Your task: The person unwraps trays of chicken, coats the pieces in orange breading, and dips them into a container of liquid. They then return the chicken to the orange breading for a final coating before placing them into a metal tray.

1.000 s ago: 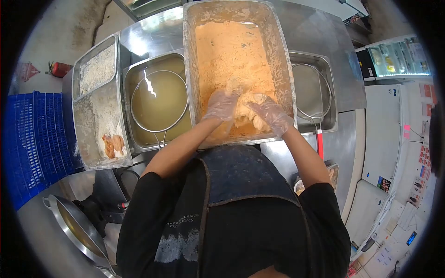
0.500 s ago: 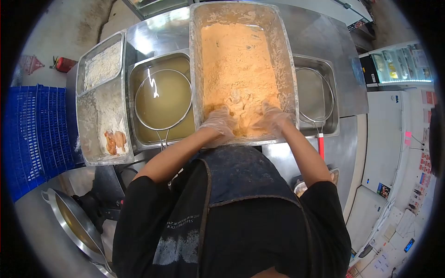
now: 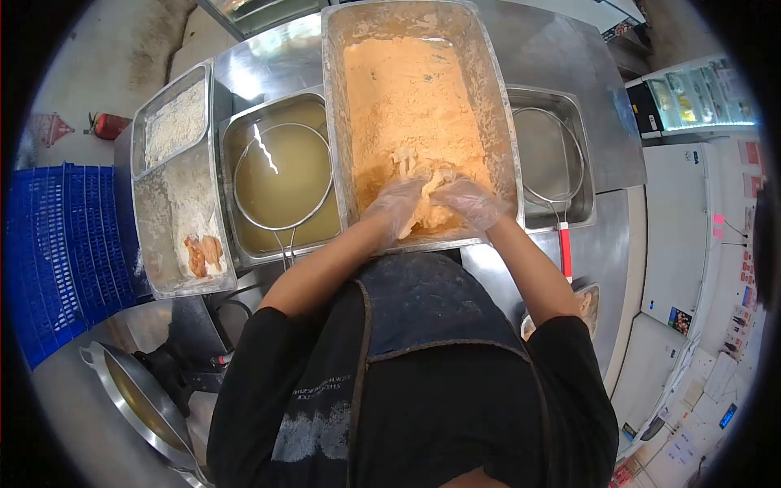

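Observation:
A long metal tray (image 3: 335, 106) of orange breading flour (image 3: 411, 102) lies in front of me. Both my hands are in clear plastic gloves at its near end. My left hand (image 3: 397, 203) and my right hand (image 3: 470, 201) close from either side around a clump of flour-coated meat pieces (image 3: 429, 195), raised a little out of the flour. Crumbly coating hides the exact kind of meat. Some fingertips are buried in the clump.
Left of the tray is a pan of yellowish liquid with a round strainer (image 3: 237, 195). Beyond it, a flour tray (image 3: 154, 224) holds raw meat pieces (image 3: 203, 254). On the right, a red-handled strainer (image 3: 565, 252) sits in another pan (image 3: 587, 154). A blue crate (image 3: 69, 252) stands far left.
My hands have come closer together, from spread in the flour to gathered around the coated pieces. The pieces have risen out of the flour between them.

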A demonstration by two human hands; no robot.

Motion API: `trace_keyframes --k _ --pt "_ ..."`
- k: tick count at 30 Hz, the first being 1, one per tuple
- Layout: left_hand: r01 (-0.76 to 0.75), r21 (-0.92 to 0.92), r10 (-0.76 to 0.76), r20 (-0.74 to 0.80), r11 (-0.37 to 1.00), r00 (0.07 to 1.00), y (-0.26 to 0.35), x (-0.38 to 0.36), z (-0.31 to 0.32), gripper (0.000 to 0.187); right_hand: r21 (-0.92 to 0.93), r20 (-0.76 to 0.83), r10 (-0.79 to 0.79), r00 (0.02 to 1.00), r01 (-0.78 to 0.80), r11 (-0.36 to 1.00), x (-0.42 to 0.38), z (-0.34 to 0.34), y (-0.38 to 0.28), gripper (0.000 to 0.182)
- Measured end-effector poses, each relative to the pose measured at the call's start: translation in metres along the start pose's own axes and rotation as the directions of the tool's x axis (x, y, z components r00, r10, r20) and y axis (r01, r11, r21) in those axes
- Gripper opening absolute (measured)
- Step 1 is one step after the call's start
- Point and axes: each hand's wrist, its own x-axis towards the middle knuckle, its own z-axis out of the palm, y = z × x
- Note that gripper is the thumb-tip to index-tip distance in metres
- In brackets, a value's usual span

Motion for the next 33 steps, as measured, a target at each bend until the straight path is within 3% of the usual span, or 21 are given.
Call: trace_keyframes --k 1,3,4,6,7,8,9,10,11,12,16,18,19,21,22,24,25,27,28,30,33 --pt "0.002 -0.001 -0.002 0.001 1.0 1.0 0.005 0.001 -0.01 0.045 0.001 0.002 0.001 1.0 -0.001 1.0 -0.003 0.001 -0.004 0.045" --pt "0.022 0.154 -0.055 0.217 0.988 0.975 0.018 0.004 -0.04 0.044 -0.647 -0.141 -0.236 0.962 0.09 0.757 -0.01 0.002 -0.016 0.039" --pt "0.024 0.154 -0.058 0.218 0.988 0.974 0.012 0.009 -0.038 0.044 -0.646 -0.139 -0.234 0.962 0.091 0.758 -0.009 -0.001 -0.011 0.039" --pt "0.37 -0.081 -0.341 0.248 0.926 0.907 -0.006 0.019 -0.022 0.045 -0.468 -0.247 -0.233 0.941 0.095 0.879 -0.006 -0.011 0.001 0.041" --pt "0.372 -0.083 -0.342 0.25 0.925 0.906 -0.019 0.016 -0.012 0.045 -0.468 -0.245 -0.23 0.942 0.093 0.879 -0.01 -0.011 -0.005 0.041" --pt "-0.004 0.139 0.033 -0.206 0.99 0.978 -0.033 0.01 -0.006 0.033 -0.487 -0.315 -0.221 0.923 0.043 0.872 -0.018 -0.012 -0.017 0.044" --pt "-0.241 0.481 0.487 -0.492 0.843 0.722 -0.044 0.006 0.001 0.029 -0.502 -0.383 -0.213 0.899 -0.009 0.865 -0.023 -0.012 -0.022 0.047" --pt "-0.242 0.477 0.485 -0.492 0.845 0.723 -0.044 0.012 0.001 0.029 -0.502 -0.383 -0.209 0.9 -0.013 0.865 -0.017 -0.015 -0.015 0.047" --pt "-0.066 0.275 0.129 -0.215 0.959 0.968 -0.042 0.025 -0.003 0.03 -0.606 -0.365 -0.182 0.913 -0.085 0.791 -0.006 -0.021 -0.004 0.049" --pt "0.194 0.148 -0.217 0.164 0.97 0.962 -0.04 0.033 -0.005 0.034 -0.698 -0.352 -0.153 0.924 -0.15 0.7 0.001 -0.026 0.007 0.052" --pt "0.109 0.212 -0.13 0.091 0.971 0.987 -0.03 0.028 -0.015 0.025 -0.66 -0.339 -0.315 0.887 0.014 0.751 0.003 -0.029 0.013 0.052" --pt "-0.136 0.41 0.126 0.05 0.902 0.991 -0.051 0.033 0.0 0.025 -0.707 -0.356 -0.338 0.871 -0.015 0.707 0.012 -0.033 0.015 0.047" --pt "-0.136 0.409 0.125 0.054 0.902 0.991 -0.046 0.031 -0.003 0.025 -0.705 -0.356 -0.334 0.873 -0.016 0.709 0.016 -0.034 0.014 0.047" --pt "0.111 0.146 -0.121 0.062 0.983 0.991 -0.037 0.032 -0.011 0.022 -0.994 0.087 -0.205 0.975 0.097 0.039 0.023 -0.034 0.008 0.043" --pt "0.113 0.148 -0.122 0.059 0.983 0.991 -0.029 0.03 -0.018 0.022 -0.994 0.089 -0.208 0.974 0.099 0.037 0.025 -0.033 0.01 0.043" --pt "0.366 -0.06 -0.367 -0.002 0.929 0.93 -0.017 0.022 -0.026 0.022 -0.833 -0.206 -0.386 0.899 0.046 0.552 0.03 -0.03 0.023 0.032" --pt "0.371 -0.062 -0.372 -0.002 0.926 0.928 -0.022 0.022 -0.024 0.022 -0.833 -0.201 -0.384 0.901 0.049 0.551 0.033 -0.031 0.028 0.032" --pt "0.102 0.318 -0.159 0.159 0.943 0.974 -0.034 0.026 -0.023 0.023 -0.96 -0.11 -0.515 0.85 0.044 0.277 0.038 -0.039 0.036 0.028" --pt "0.103 0.317 -0.159 0.158 0.943 0.975 -0.03 0.023 -0.027 0.023 -0.96 -0.109 -0.515 0.85 0.045 0.276 0.035 -0.038 0.033 0.028" --pt "0.301 0.092 -0.302 -0.001 0.949 0.953 -0.016 0.014 -0.037 0.023 -0.962 -0.117 -0.256 0.96 -0.046 0.268 0.026 -0.035 0.024 0.035" --pt "0.232 0.123 -0.237 0.033 0.965 0.971 -0.026 0.013 -0.03 0.022 -0.992 -0.108 -0.193 0.975 -0.093 0.085 0.022 -0.037 0.042 0.045"
